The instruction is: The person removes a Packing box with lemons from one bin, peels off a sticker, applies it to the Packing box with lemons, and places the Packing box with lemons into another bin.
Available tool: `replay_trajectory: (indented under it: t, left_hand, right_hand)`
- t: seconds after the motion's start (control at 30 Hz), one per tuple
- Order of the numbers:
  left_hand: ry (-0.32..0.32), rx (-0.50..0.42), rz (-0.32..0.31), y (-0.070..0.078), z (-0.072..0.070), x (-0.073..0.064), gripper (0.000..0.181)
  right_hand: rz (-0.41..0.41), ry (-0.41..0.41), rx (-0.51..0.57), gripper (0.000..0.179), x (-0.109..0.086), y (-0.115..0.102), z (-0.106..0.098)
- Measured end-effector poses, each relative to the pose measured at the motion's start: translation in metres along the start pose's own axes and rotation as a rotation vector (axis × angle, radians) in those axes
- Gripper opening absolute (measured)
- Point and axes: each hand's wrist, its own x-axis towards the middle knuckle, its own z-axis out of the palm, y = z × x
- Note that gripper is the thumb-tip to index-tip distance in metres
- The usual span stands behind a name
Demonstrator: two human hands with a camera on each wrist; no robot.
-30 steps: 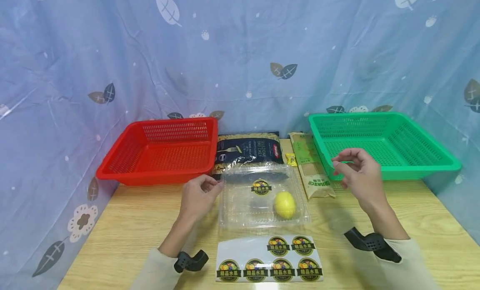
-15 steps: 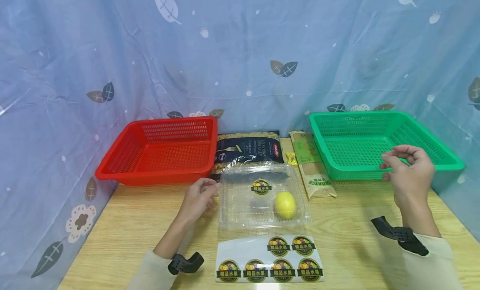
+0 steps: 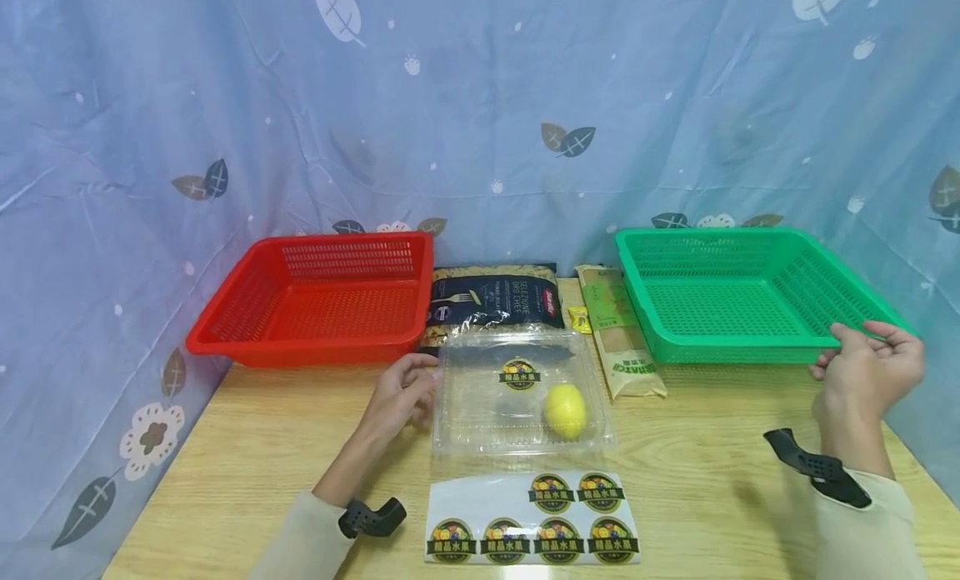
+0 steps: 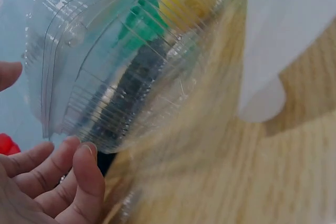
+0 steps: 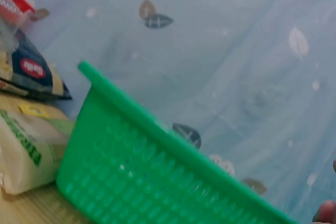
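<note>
A clear plastic clamshell box [image 3: 480, 426] lies closed in the middle of the table, a yellow lemon [image 3: 565, 412] inside at its right. One round black-and-gold label [image 3: 519, 374] is on the lid. At the box's left edge is my left hand [image 3: 396, 397], fingers loosely bent; in the left wrist view its fingertips [image 4: 86, 153] come right at the box's lower corner. My right hand [image 3: 870, 370] is at the near right corner of the green basket [image 3: 742, 347], fingers loosely curled and overlapping the rim, with nothing seen in them.
A white sheet with several labels [image 3: 480, 497] lies in front of the box. Behind it is a dark pasta bag [image 3: 495, 301], with a small yellow packet [image 3: 580, 318] and a tan-green package [image 3: 618, 334] to its right. A red basket [image 3: 300, 347] stands back left.
My right hand has moved right and then down toward the green basket's near right corner. My left hand has stayed beside the box, its fingers loosening slightly.
</note>
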Motion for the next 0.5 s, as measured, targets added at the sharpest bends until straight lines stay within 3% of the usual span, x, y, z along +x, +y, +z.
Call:
replay_trajectory:
  t: [0.17, 0.5]
  left_hand:
    - [-0.013, -0.014, -0.038, 0.001, 0.000, 0.002, 0.042]
    - [-0.090, -0.075, -0.140, 0.005, -0.003, 0.003, 0.058]
  right_hand:
    - [0.100, 0.065, -0.006, 0.028, 0.009, 0.010, -0.007]
    - [0.383, 0.043, 0.156, 0.047, 0.021, 0.017, -0.011]
